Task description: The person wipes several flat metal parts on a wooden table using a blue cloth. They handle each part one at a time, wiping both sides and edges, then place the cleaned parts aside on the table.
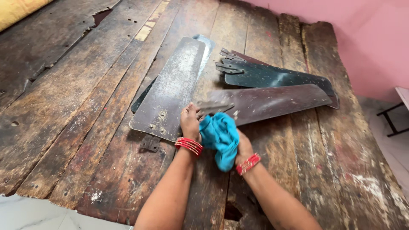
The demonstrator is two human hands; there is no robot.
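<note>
Several dusty metal fan blades lie on a worn wooden table [76, 98]. My left hand [190, 120] rests on the bracket end of a dark brown blade [272, 102], next to a grey blade [172, 91]. My right hand [244, 145] grips a bunched teal cloth [220, 137] against that same end of the brown blade. Both wrists wear red bangles. A dark green blade [272, 76] lies behind the brown one, and another blade pokes out from under the grey one.
The table's planks are cracked, with holes near the front edge [232, 211] and at the far left. A pink wall [366, 38] stands to the right. A dark metal frame [392, 119] sits on the floor at right. Pale floor shows at bottom left.
</note>
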